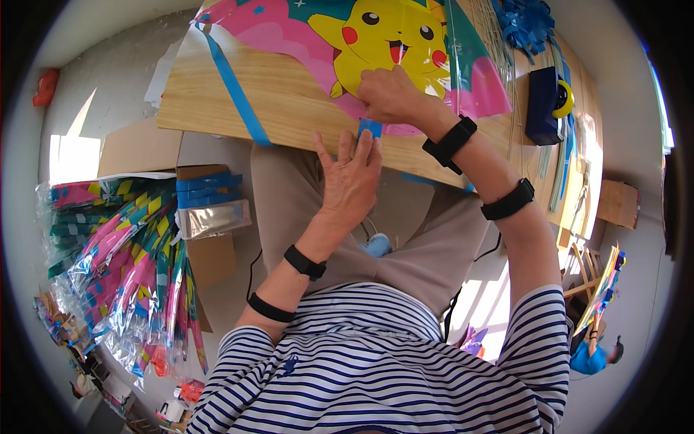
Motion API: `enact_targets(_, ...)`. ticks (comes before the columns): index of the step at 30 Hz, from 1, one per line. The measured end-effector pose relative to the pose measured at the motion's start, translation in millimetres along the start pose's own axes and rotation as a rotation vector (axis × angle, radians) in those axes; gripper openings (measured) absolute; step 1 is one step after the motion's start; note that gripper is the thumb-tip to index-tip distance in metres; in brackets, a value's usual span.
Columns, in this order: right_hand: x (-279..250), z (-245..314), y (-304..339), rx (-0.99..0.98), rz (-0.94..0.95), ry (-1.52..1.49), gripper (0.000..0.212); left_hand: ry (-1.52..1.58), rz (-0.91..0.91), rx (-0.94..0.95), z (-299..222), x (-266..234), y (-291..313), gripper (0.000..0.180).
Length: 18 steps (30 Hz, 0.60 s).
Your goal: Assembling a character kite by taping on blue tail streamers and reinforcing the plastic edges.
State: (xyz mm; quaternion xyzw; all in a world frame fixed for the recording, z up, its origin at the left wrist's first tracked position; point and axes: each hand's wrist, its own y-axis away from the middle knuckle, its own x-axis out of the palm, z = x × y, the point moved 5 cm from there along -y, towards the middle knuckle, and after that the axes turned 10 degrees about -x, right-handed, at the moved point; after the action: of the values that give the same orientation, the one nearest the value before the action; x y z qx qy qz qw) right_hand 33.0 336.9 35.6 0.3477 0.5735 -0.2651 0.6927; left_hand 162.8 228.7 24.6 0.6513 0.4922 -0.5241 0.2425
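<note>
A kite-like sheet, pink and green with a yellow cartoon creature on it, lies across the wooden table. Over its lower part, my right hand is closed in a fist, its fingertips curled under. Whether anything is in that fist is hidden. Just below, a short piece of blue tape sits at the table's near edge. My left hand reaches up to it with fingers stretched out, the fingertips touching or right beside the tape.
A long blue strip crosses the table at left. A dark blue tape dispenser, thin rods and blue ribbons lie at right. Left of my legs are plastic-wrapped colourful bundles and a cardboard box. A person is at lower right.
</note>
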Motion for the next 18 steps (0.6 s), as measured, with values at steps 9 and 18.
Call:
enact_targets(9,-10,3,4,0.105,-0.035,0.070,0.013,-0.014,-0.002,0.007,-1,0,0,0.057)
enact_targets(18,-29,-13,25,0.231,-0.283,-0.170,0.025,-0.022,0.014,-0.009,-2,0,0,0.058)
